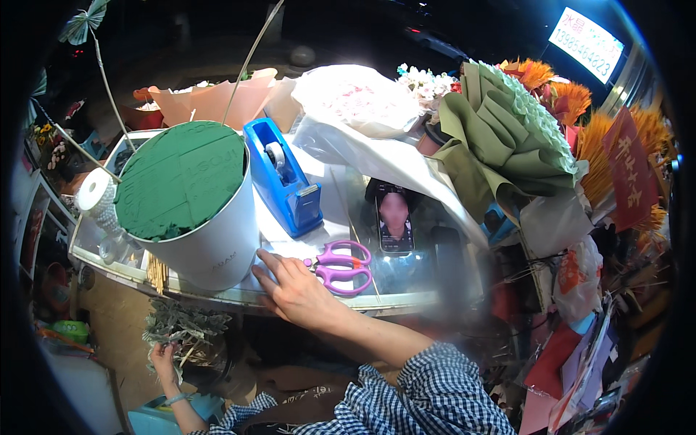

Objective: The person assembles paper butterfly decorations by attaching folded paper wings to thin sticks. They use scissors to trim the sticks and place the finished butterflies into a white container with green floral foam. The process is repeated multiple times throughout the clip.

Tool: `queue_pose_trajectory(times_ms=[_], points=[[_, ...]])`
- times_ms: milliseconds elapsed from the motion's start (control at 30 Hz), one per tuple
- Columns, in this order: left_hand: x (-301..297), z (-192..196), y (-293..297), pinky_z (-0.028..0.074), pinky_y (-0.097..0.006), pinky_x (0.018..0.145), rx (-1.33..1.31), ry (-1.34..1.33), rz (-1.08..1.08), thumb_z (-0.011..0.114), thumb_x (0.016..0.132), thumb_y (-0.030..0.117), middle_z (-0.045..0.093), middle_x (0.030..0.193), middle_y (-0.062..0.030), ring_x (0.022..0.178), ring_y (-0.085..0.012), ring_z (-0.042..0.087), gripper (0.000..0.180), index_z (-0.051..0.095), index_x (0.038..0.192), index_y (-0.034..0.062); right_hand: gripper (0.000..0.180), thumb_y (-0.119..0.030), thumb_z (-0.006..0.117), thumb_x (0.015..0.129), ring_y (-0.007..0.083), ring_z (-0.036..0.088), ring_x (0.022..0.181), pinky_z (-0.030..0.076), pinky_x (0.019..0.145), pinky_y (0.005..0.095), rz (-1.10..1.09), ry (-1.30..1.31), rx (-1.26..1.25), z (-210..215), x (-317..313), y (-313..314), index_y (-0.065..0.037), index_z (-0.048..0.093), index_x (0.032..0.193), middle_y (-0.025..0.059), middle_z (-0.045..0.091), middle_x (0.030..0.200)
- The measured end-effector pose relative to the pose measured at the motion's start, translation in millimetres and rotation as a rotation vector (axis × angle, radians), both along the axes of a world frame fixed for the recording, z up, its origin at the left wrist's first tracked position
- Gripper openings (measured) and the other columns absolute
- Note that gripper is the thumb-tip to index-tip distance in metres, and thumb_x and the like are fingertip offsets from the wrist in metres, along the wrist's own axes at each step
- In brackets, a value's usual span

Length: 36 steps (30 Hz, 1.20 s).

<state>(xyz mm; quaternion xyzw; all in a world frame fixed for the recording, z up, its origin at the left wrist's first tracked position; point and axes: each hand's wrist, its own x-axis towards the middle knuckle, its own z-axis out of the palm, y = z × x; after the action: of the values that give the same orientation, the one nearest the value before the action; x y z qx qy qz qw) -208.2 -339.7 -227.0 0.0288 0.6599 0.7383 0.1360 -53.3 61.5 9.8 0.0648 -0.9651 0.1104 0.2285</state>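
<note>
A white round bucket packed with green floral foam stands on the table, a few long thin stems rising around it. My right hand lies at the bucket's lower right side, fingers stretched out and holding nothing; whether they touch the bucket I cannot tell. Just right of these fingers are pruning shears with purple handles. Below the table edge at the left, my left hand is closed at a bunch of grey-green dried foliage, its fingers partly hidden by the leaves.
Behind the bucket's right side stands a blue tape dispenser. A phone lies on the table. Wrapped bouquets, one in olive paper, crowd the back and right. A white ribbon roll is left of the bucket.
</note>
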Motion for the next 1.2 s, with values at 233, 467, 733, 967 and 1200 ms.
queue_pose_trajectory(times_ms=[233, 467, 733, 967, 1200], points=[[29, 108, 23, 0.047, -0.025, 0.065, -0.1, 0.247, 0.087, 0.059, 0.087, 0.007, 0.062, 0.081, -0.007, 0.069, -0.012, 0.058, 0.011, 0.058, 0.093, -0.0017, 0.04, -0.011, 0.064, 0.074, 0.0326, 0.049, 0.106, 0.042, 0.087, 0.0388, 0.018, 0.247, -0.1, 1, 8, 1, 0.003, 0.054, 0.11, 0.0208, 0.046, 0.123], [62, 167, 44, 0.044, -0.023, 0.056, -0.079, 0.36, 0.093, 0.064, 0.083, 0.005, 0.059, 0.075, -0.006, 0.059, -0.0112, 0.054, 0.012, 0.057, 0.089, -0.0024, 0.038, -0.007, 0.065, 0.074, 0.033, 0.055, 0.098, 0.046, 0.082, 0.0387, 0.057, 0.313, -0.34, -8, 49, -33, 0.003, 0.055, 0.109, 0.0196, 0.051, 0.117], [95, 215, 102, 0.041, -0.022, 0.047, 0.026, 0.357, -0.048, 0.068, 0.08, 0.006, 0.061, 0.065, -0.0095, 0.051, -0.0104, 0.051, 0.013, 0.058, 0.082, -0.003, 0.046, -0.014, 0.059, 0.085, 0.0339, 0.057, 0.098, 0.05, 0.079, 0.0365, 0.309, -0.291, -0.841, -44, 62, -94, -0.003, 0.043, 0.126, 0.0152, 0.048, 0.12], [116, 251, 148, 0.042, -0.02, 0.049, 0.097, 0.376, -0.123, 0.066, 0.081, 0.004, 0.065, 0.073, -0.012, 0.053, -0.0089, 0.052, 0.011, 0.059, 0.085, -0.003, 0.033, -0.013, 0.053, 0.088, 0.0364, 0.057, 0.091, 0.048, 0.073, 0.0406, 0.467, -0.275, -0.975, -43, 31, -119, -0.002, 0.047, 0.118, 0.0183, 0.053, 0.103], [112, 255, 152, 0.037, -0.019, 0.046, 0.114, 0.481, -0.202, 0.066, 0.084, 0.016, 0.064, 0.075, -0.0103, 0.051, -0.0075, 0.049, 0.02, 0.059, 0.088, -0.0018, 0.014, -0.011, 0.046, 0.093, 0.0317, 0.06, 0.07, 0.048, 0.063, 0.0361, 0.558, -0.318, -1.168, -40, 30, -120, 0.001, 0.052, 0.096, 0.0159, 0.061, 0.075]])
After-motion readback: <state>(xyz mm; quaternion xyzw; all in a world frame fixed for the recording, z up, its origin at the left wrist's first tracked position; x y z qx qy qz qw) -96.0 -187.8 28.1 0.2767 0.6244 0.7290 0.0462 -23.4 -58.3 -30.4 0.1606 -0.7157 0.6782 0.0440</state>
